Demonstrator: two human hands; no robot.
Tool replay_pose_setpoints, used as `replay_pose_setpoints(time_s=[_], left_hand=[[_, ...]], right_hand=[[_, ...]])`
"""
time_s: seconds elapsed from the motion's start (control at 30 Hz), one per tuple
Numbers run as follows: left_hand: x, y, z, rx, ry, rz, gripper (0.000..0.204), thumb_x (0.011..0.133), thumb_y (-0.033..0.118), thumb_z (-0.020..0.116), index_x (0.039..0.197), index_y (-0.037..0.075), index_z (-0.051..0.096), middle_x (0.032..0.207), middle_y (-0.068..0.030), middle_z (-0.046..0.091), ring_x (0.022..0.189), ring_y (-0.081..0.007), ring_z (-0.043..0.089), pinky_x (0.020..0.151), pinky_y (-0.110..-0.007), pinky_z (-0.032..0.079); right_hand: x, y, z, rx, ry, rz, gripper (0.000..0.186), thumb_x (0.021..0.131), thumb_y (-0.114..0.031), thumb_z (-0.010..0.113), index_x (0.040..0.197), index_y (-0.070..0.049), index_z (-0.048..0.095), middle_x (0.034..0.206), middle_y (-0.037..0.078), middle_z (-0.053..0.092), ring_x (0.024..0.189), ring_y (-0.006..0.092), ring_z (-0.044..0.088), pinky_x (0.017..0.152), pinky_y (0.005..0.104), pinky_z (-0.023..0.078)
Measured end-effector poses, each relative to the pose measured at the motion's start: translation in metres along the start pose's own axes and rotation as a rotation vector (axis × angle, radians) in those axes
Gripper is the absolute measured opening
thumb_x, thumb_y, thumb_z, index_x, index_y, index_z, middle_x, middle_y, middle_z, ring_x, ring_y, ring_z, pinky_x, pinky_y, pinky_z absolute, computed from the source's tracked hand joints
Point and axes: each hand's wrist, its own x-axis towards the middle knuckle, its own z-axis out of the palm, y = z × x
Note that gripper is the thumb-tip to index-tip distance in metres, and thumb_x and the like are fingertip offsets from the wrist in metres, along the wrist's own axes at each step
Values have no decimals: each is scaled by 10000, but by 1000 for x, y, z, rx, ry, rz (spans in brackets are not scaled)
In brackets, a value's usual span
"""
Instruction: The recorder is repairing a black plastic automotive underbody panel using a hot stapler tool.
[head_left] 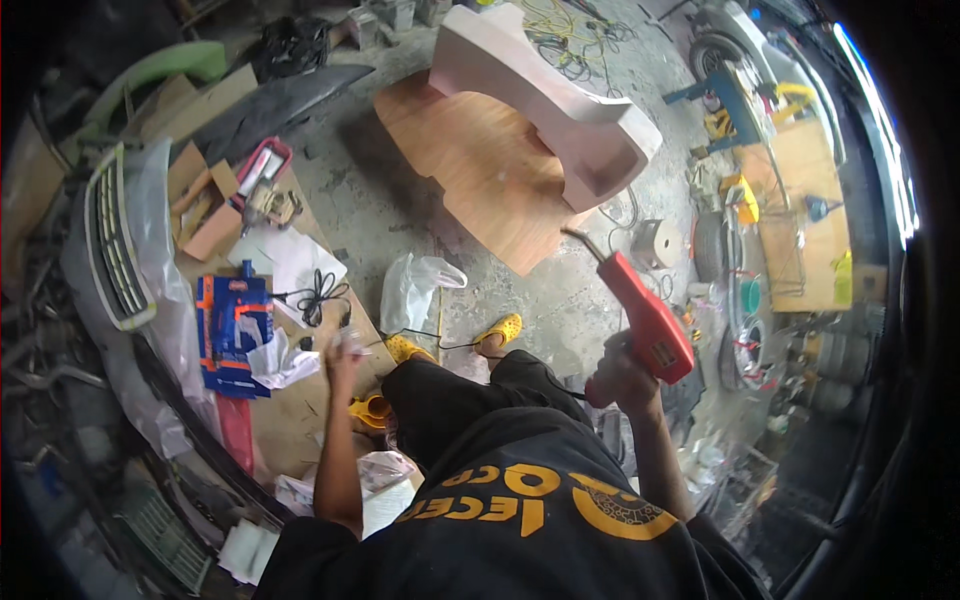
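My right hand [625,375] is wrapped round the grip of a red pistol-shaped tool [648,310]. A thin bent metal tip reaches from it toward the upper left. Over by my left knee, my left hand [343,350] looks closed. Something small, clear and plastic-like shows at its fingers, too blurred to name. A thin black cord [455,345] crosses in front of my legs. Beside that hand lie a coiled black cable [318,298], a white crumpled bag [285,362] and a blue-and-orange package [232,335].
Ahead stands a large pale moulded part [540,80] on a plywood sheet [480,170]. A white plastic bag [415,290] lies before my yellow clogs [500,330]. To the left are an opened cardboard box [205,205] and a car grille [118,240]; to the right, a metal canister [660,243].
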Motion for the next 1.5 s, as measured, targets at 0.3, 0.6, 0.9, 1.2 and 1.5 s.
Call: replay_pose_setpoints(time_s=[0.3, 0.6, 0.9, 1.2, 1.5], left_hand=[[-46, 359, 167, 8, -668, 302, 293, 1021, 259, 533, 984, -31, 551, 795, -252, 575, 721, -400, 539, 682, -425, 466], [-12, 495, 122, 295, -697, 101, 344, 1051, 331, 503, 912, 25, 576, 645, -1, 462, 579, -130, 457, 504, -335, 373], [-37, 750, 211, 186, -976, 90, 278, 1042, 293, 544, 1090, 35, 637, 711, 19, 566, 524, -41, 508, 427, -198, 352], [-100, 857, 396, 251, -1684, 553, 273, 1051, 182, 502, 1174, -5, 658, 742, 14, 595, 580, -39, 493, 487, -204, 356], [-214, 939, 581, 194, -1862, 797, 260, 1048, 190, 530, 895, -14, 578, 616, -19, 532, 518, -92, 481, 495, -264, 382]], right_hand=[[14, -86, -60, 507, -201, -286, 324, 937, -253, 625, 1155, -38, 519, 597, -2, 367, 442, 121, 387, 444, 328, 432], [-28, -167, -268, 673, -131, -676, 343, 1037, -301, 477, 1215, -11, 520, 592, -31, 371, 417, 82, 372, 410, 287, 428], [-138, -185, -404, 552, 157, -1068, 389, 1065, -294, 437, 1249, 48, 460, 605, -7, 398, 419, 80, 388, 391, 264, 453], [-204, -154, -400, 494, 706, -1190, 383, 1065, -292, 455, 1249, 44, 474, 630, 5, 412, 438, 92, 406, 414, 277, 453], [-245, -107, -448, 495, 1071, -1353, 362, 1056, -270, 474, 1238, 42, 489, 643, 8, 418, 466, 97, 414, 441, 276, 453]])
